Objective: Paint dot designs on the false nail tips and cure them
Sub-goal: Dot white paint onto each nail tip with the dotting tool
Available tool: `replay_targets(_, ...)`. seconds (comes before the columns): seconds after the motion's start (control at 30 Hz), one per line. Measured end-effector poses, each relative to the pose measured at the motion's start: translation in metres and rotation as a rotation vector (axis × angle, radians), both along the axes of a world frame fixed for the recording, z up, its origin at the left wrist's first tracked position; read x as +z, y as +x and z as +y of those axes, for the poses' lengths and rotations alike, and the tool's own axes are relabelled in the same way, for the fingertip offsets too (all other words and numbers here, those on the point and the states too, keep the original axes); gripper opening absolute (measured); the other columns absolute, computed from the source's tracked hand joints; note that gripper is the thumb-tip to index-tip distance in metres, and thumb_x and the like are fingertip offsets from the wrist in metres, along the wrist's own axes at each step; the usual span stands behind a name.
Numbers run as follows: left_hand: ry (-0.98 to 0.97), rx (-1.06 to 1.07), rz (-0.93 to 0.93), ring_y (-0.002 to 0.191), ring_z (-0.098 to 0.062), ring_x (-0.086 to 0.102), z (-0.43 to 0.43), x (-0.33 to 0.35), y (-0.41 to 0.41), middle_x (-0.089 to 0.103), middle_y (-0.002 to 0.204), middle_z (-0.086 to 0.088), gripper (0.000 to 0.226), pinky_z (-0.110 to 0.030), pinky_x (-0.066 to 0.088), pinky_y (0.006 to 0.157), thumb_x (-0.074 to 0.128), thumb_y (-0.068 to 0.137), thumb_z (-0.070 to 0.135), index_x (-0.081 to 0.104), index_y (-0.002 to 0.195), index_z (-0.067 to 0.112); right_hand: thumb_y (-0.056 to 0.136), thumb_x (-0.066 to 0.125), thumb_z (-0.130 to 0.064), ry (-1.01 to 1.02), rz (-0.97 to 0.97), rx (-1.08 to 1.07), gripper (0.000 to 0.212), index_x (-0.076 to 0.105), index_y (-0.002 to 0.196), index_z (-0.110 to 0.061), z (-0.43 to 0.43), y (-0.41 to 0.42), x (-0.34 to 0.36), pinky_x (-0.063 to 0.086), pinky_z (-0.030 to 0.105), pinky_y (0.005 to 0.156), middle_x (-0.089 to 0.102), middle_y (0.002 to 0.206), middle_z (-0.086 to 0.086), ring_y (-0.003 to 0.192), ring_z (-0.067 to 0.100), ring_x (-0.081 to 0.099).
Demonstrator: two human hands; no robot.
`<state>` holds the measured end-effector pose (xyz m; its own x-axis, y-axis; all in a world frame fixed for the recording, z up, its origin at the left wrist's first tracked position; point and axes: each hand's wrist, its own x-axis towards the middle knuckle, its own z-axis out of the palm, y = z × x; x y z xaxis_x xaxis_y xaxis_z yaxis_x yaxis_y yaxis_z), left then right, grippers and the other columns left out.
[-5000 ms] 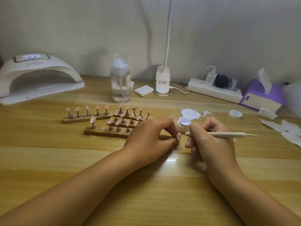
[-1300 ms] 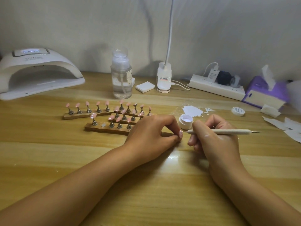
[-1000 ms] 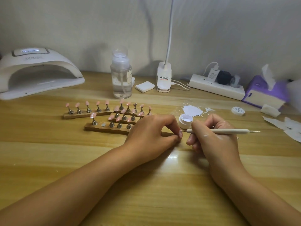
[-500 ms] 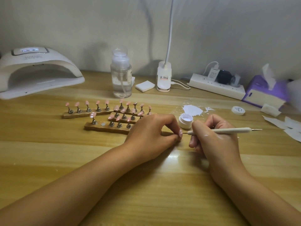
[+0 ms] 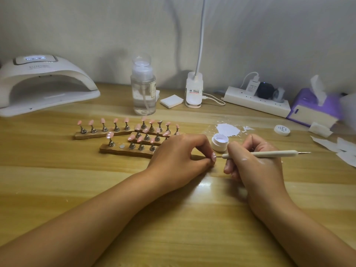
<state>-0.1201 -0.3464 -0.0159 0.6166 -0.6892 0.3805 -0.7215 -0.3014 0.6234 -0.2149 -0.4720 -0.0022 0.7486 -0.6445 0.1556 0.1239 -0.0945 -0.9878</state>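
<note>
L hand is rested on the counter, thumb and forefinger curled. A single pink nail tip is pinched betw. them, face turned twd the right. R hand is closed pen-style round a white dotting tool. The shaft is held approx. level, w/ the rear metal point out past the knuckles. The front point is set at the pinched tip. Contact is prob. made, but it is too small to be sure. White smears are noted on the back of R hand.

An open white gel pot is sited just behind the gap betw. the two hands, pale contents seen. A white paint patch is spread on the counter just behind the pot. A small round lid is laid well to the right.

Behind L hand, wooden stand strips are laid in overlapped rows, pink tips mounted on metal pegs. One bare round disc is seen on the front strip.

Rear, L to R: a white UV curing lamp w/ display lit, a clear pump bottle, stacked cotton pads, a desk lamp base w/ cable, a power strip w/ plugs, a purple tissue box. Paper scraps are scattered at the right edge.
</note>
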Motion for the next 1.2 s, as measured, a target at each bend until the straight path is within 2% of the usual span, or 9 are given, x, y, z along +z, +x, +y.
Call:
replay_targets(0.17, 0.002, -0.003, 0.002, 0.059, 0.02, 0.046, -0.0001, 0.0003, -0.0002, 0.054, 0.066, 0.042, 0.02, -0.021, 0.028, 0.056, 0.075, 0.08, 0.027, 0.062, 0.076, 0.042, 0.081, 0.064, -0.004, -0.001, -0.001, -0.007, 0.037, 0.04, 0.056, -0.017, 0.0001, 0.0002, 0.0003, 0.031, 0.014, 0.036, 0.054, 0.04, 0.009, 0.032, 0.008, 0.039)
replay_targets(0.3, 0.002, -0.005, 0.002, 0.06, 0.02, 0.047, 0.0002, 0.0004, 0.0, 0.055, 0.067, 0.042, 0.021, -0.021, 0.028, 0.057, 0.075, 0.08, 0.027, 0.061, 0.075, 0.043, 0.065, 0.061, -0.022, -0.001, 0.021, -0.016, 0.027, 0.042, 0.045, -0.022, 0.0004, 0.0002, 0.0006, 0.03, 0.011, 0.037, 0.05, 0.038, 0.008, 0.033, 0.008, 0.039)
replay_targets(0.47, 0.003, -0.006, 0.004, 0.061, 0.02, 0.047, 0.0, 0.0005, 0.0004, 0.055, 0.066, 0.04, 0.02, -0.021, 0.029, 0.057, 0.074, 0.08, 0.025, 0.063, 0.076, 0.042, 0.065, 0.06, -0.027, -0.073, 0.073, -0.023, 0.026, 0.043, 0.046, -0.021, -0.0012, 0.0003, -0.0029, 0.03, 0.014, 0.037, 0.051, 0.037, 0.006, 0.034, 0.009, 0.04)
replay_targets(0.93, 0.009, -0.008, 0.005, 0.061, 0.021, 0.047, 0.0001, 0.0011, 0.0005, 0.055, 0.065, 0.039, 0.022, -0.02, 0.029, 0.058, 0.075, 0.08, 0.026, 0.062, 0.076, 0.042, 0.065, 0.061, -0.029, -0.109, 0.098, -0.03, 0.024, 0.046, 0.049, -0.021, -0.0019, 0.0004, -0.0046, 0.03, 0.02, 0.033, 0.054, 0.04, 0.006, 0.038, 0.011, 0.043)
replay_targets(1.2, 0.016, -0.001, 0.0, 0.062, 0.021, 0.047, 0.0004, 0.0017, -0.0003, 0.054, 0.066, 0.042, 0.023, -0.019, 0.028, 0.057, 0.074, 0.08, 0.026, 0.061, 0.074, 0.043, 0.064, 0.06, -0.026, -0.084, 0.088, -0.025, 0.023, 0.045, 0.047, -0.021, -0.0017, 0.0001, -0.0033, 0.027, 0.017, 0.034, 0.052, 0.039, 0.007, 0.035, 0.01, 0.039)
